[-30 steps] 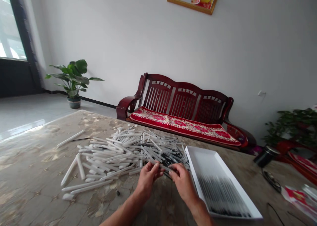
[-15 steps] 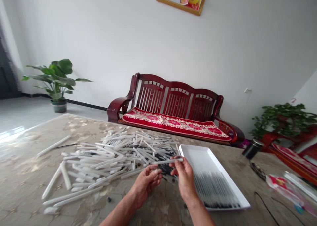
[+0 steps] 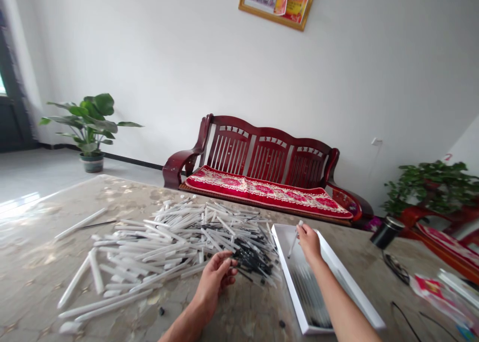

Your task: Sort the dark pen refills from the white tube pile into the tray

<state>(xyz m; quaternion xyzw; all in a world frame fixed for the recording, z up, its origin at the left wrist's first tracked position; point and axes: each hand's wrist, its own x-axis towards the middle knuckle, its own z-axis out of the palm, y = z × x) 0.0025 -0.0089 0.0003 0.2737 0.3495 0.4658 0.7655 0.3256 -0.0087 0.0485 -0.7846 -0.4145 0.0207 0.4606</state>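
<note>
On the far left, beyond the table (image 3: 22,302), a potted plant (image 3: 92,132) stands on the floor near the wall. On the patterned tabletop a lone white tube (image 3: 80,224) lies slantwise, with a thin dark rod (image 3: 98,224) just beside it. To the right spreads a large heap of white tubes (image 3: 160,247), crossing at many angles, and a small black piece (image 3: 161,311) lies in front of it.

The left hand (image 3: 215,277) is at the near edge of the heap, fingers curled toward the thumb (whether anything is pinched there cannot be told). Just past its fingertips, slim dark rods (image 3: 258,256) lie in a tangle among paler ones. Behind the table stands a wooden bench (image 3: 269,155) with a red patterned cover (image 3: 262,187).

Next comes a shallow white box (image 3: 283,237), its near part filled with slender rods (image 3: 309,287) laid side by side. The right hand (image 3: 310,244) pinches a slim pale tube (image 3: 294,244) over the box's far part; the tube tilts, its white end uppermost, its lower end pointing down into the box.

Farther right are a black canister (image 3: 386,233), a dark cable (image 3: 395,268) and a red-and-clear plastic packet (image 3: 437,292).
</note>
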